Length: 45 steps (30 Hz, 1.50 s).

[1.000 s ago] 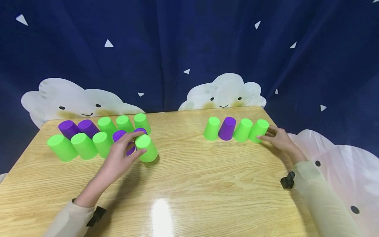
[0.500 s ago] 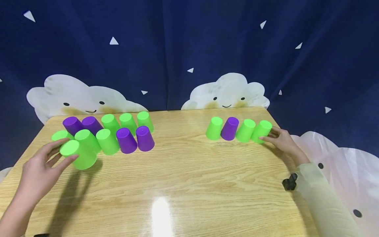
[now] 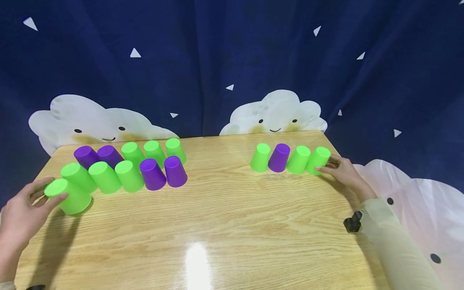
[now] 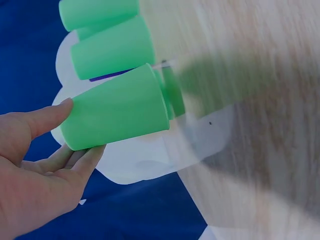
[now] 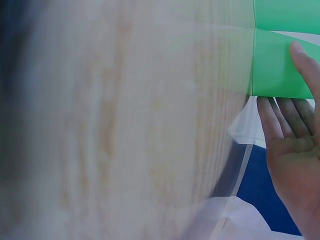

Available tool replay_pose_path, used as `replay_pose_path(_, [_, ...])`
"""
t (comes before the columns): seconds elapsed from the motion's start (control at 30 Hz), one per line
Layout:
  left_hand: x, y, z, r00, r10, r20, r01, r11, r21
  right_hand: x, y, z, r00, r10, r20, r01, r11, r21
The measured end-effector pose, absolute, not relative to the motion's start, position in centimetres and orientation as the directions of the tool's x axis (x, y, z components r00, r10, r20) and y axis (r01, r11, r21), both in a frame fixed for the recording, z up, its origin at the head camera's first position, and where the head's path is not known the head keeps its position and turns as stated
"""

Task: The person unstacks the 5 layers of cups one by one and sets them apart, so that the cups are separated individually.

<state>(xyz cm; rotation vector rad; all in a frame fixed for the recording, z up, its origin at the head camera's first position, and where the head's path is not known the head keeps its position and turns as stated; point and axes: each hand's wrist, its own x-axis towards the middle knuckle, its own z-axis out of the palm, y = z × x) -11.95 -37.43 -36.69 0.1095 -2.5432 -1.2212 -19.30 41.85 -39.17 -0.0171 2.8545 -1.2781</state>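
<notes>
Upside down at the near left end of the cup group, a green cup (image 3: 75,198) is pinched near its narrow closed end by my left hand (image 3: 22,213). In the left wrist view the thumb lies on one side of that cup (image 4: 117,107) and the fingers on the other. Behind it stands another green cup (image 3: 77,177), overlapped in the head view. At the far right, my right hand (image 3: 342,171) holds the end green cup (image 3: 316,162) of a short row, thumb on its front. The right wrist view shows the fingers under this cup's (image 5: 275,70) edge.
Beside the right-hand cup stand a green cup (image 3: 298,161), a purple cup (image 3: 279,158) and another green cup (image 3: 260,158). The left group holds several green cups (image 3: 129,177) and purple cups (image 3: 175,172) in two rows on the wooden table (image 3: 232,225). A dark blue curtain (image 3: 232,60) hangs behind.
My left hand has carried the green cup from the right end of the left group to its left end, lower in the view. The right hand stays at its cup.
</notes>
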Motion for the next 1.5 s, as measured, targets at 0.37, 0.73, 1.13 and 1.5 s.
replay_pose_path(0.37, [-12.4,-37.8,-37.5,-0.961,-0.221,0.165,-0.048,0.723,0.689,-19.5,41.9,-39.1,-1.0,-0.027,0.003,-0.02,0.662,-0.749])
replay_pose_path(0.73, [-12.0,-36.4,-36.5,-0.944,-0.25,0.217,-0.017,0.692,0.722,-19.3,41.8,-38.9,-1.0,-0.027,0.016,-0.03,0.655,-0.755])
replay_pose_path(1.13, [-13.0,-31.6,-33.0,-0.92,-0.223,0.323,0.073,0.712,0.698,-19.3,41.8,-39.1,-1.0,-0.025,0.011,-0.025,0.67,-0.742])
replay_pose_path(1.5, [-15.6,-25.2,-31.0,-0.913,-0.056,0.405,0.296,0.592,0.749,-19.5,41.9,-39.3,-1.0,-0.025,0.013,-0.026,0.667,-0.744])
